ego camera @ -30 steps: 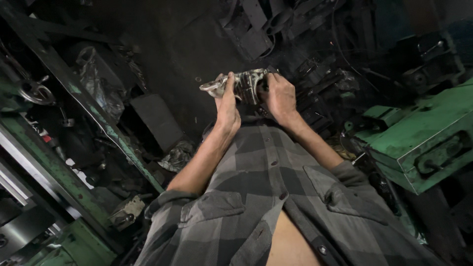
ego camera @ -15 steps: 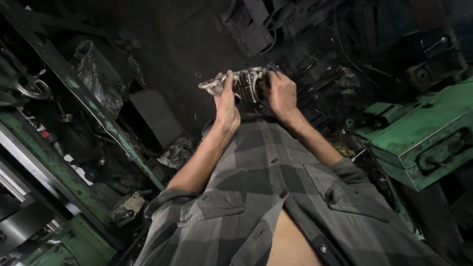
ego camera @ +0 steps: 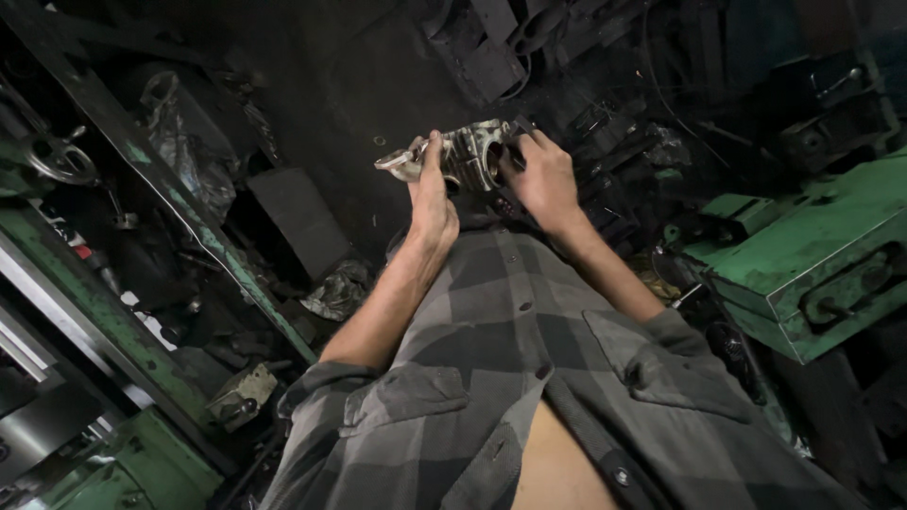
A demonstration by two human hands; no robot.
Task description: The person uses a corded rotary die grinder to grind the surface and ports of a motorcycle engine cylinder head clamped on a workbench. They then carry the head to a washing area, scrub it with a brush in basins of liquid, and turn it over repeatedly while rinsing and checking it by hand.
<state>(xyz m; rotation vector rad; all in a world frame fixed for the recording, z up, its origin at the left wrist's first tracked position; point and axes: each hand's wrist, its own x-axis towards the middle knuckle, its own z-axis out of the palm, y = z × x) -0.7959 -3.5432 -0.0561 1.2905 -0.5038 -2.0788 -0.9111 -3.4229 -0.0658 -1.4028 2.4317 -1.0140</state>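
I hold a grey cast-metal engine part (ego camera: 465, 151), with ribs and a round bore, out in front of my chest above a dark floor. My left hand (ego camera: 431, 196) grips its left end, thumb along the side. On the right end sits my right hand (ego camera: 540, 178), fingers curled over the top edge. Both forearms come up out of the rolled sleeves of my grey checked shirt (ego camera: 529, 378).
A green machine bed with a handwheel (ego camera: 59, 159) runs along the left. A green metal machine block (ego camera: 812, 264) stands at the right. Dark scrap parts (ego camera: 529, 38) lie piled ahead, and a crumpled plastic bag (ego camera: 338, 291) and a small metal block (ego camera: 242, 397) lie low on the left.
The part and both hands have stayed together, shifting only slightly in the view as my head moved. The grip looks the same.
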